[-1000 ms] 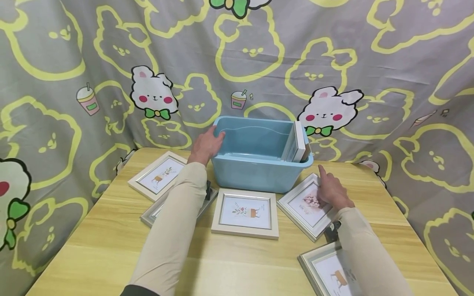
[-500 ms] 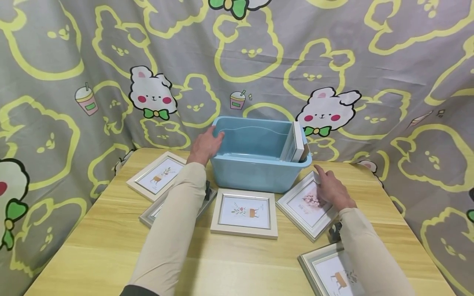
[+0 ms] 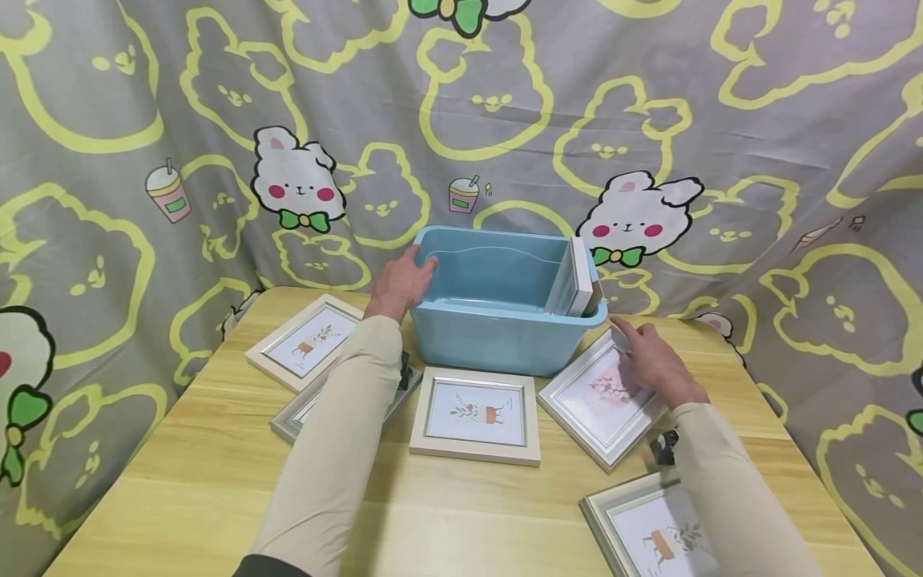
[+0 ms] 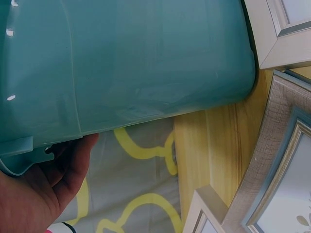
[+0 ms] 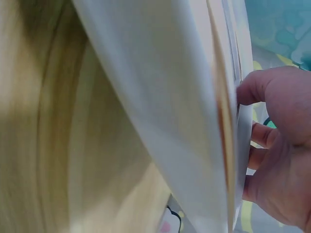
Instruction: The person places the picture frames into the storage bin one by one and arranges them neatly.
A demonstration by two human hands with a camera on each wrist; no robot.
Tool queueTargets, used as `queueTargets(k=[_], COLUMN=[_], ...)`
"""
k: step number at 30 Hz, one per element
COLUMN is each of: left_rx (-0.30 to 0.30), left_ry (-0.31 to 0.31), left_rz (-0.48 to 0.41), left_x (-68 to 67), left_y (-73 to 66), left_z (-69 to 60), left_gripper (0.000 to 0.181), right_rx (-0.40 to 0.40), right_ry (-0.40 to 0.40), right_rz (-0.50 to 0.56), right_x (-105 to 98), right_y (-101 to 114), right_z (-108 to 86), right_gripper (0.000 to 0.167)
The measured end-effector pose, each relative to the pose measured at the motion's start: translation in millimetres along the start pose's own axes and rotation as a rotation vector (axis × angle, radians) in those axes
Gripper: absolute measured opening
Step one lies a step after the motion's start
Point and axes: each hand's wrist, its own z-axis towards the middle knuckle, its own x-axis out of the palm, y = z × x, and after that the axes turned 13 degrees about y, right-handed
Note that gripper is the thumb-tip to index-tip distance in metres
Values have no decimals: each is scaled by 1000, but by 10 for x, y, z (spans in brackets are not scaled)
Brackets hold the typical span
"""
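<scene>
My left hand (image 3: pixel 400 284) grips the left end of a blue plastic bin (image 3: pixel 497 344); the left wrist view shows its fingers (image 4: pixel 77 167) curled under the bin's rim. White picture frames stand on edge (image 3: pixel 577 280) inside the bin's right end. In front of the bin's right side, my right hand (image 3: pixel 658 365) pinches the far right edge of a white picture frame (image 3: pixel 577 417) with a pink blossom print. That edge is raised slightly off the table. In the right wrist view the frame's pale side (image 5: pixel 165 92) is close up, with thumb and fingers (image 5: pixel 260 136) at its edge.
A cream picture frame (image 3: pixel 476 453) lies before the bin. Another cream frame (image 3: pixel 277 365) and a grey frame (image 3: pixel 288 421) lie at left, the grey one partly under my sleeve. A further frame (image 3: pixel 606 521) lies front right. A patterned curtain (image 3: pixel 497 128) hangs behind the table (image 3: pixel 461 521).
My right hand has shifted slightly right and taken hold of the blossom picture frame's edge, which has tilted up a little. The left hand stays on the bin.
</scene>
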Motion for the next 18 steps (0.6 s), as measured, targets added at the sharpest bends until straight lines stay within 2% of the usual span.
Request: queueTargets(k=[5, 13, 18], left_rx=[-3, -11, -12], left_ry=[7, 5, 7], left_rz=[4, 5, 10], left_x=[-2, -4, -5], left_y=[-12, -7, -7], left_z=[-2, -15, -1], left_gripper=[66, 66, 66], right_rx=[-15, -54, -34], right_ry=[-9, -84, -89], right_rz=[-14, -88, -95], right_x=[-55, -152, -233], right_y=[0, 47, 96], right_z=[-38, -99, -180], right_gripper=[69, 69, 68])
